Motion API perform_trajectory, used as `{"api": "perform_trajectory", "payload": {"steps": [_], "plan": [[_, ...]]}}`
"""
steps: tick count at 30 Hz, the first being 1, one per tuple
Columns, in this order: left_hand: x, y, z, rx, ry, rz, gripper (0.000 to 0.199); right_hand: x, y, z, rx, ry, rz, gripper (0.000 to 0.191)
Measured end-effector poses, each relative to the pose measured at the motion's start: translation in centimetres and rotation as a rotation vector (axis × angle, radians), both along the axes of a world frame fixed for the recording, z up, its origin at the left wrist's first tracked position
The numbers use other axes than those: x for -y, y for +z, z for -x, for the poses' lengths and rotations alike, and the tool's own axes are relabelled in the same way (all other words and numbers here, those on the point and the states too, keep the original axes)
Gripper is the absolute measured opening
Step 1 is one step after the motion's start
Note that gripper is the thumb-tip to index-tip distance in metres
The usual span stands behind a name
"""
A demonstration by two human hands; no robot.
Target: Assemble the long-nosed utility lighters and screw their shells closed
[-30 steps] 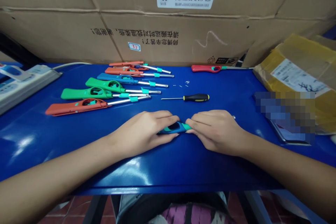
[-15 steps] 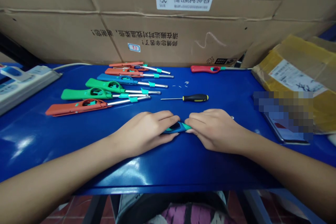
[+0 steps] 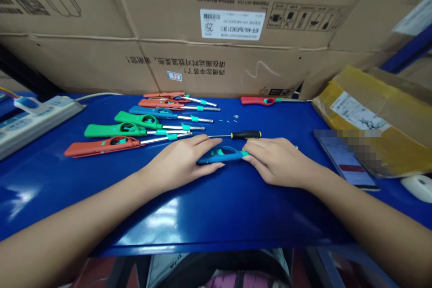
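Blue lighter (image 3: pixel 222 157) sits nr the middle of the blue table (image 3: pixel 216 216), btwn its front edge and the screwdriver (image 3: pixel 248 135). Both hands clamped on it: L hand (image 3: pixel 184 157) round the handle end, R hand (image 3: pixel 276 159) gripping at the green collar (image 3: pixel 244 154); what looks like a metal tip (image 3: pixel 297 146) shows past its far side. Poss. faults, in my judgement: uneven pull or twist btwn the two grips could make the smooth body slip or strain the collar; a fwd shove of the L fingers, which overlap the screwdriver's shaft in view (contact: can't tell), could push that tool twd the loose white bits (image 3: pixel 227 121) and scatter them. Less likely: L knuckles knocking the row of lighters (image 3: pixel 130 118) twd the table's rear L corner. Pose: both palms down, L thumb on near side w/ fingers on far side, R fingers curled; forearms slant inward over the front edge's L and R ends.
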State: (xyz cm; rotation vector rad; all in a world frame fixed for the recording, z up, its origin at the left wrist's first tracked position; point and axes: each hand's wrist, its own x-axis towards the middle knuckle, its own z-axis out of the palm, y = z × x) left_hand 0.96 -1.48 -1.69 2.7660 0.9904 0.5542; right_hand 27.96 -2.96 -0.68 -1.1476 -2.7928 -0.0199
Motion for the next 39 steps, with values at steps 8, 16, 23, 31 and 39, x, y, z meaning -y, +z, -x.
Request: {"api": "perform_trajectory", "payload": {"steps": [8,16,23,31,39], "plan": [[0.7,1.0,-0.5,-0.009,0.053,0.043,0.042,0.2,2.3,0.2,-0.041,-0.002,-0.14,0.029],[2.1,1.4,-0.7,0.075,0.023,0.104,0.035,1.3,3.8,4.7,-0.019,-0.005,-0.069,0.043],[0.9,2.7,0.2,0.105,-0.01,0.126,0.033,-0.4,3.5,3.8,-0.14,-0.007,-0.039,0.024],[1.5,1.4,-0.1,0.383,0.072,0.344,0.029,0.2,2.3,3.1,-0.106,0.038,-0.179,0.031],[1.9,0.9,-1.1,0.59,0.108,0.908,0.026,1.0,1.6,3.5,-0.082,0.067,-0.174,0.038]]}}
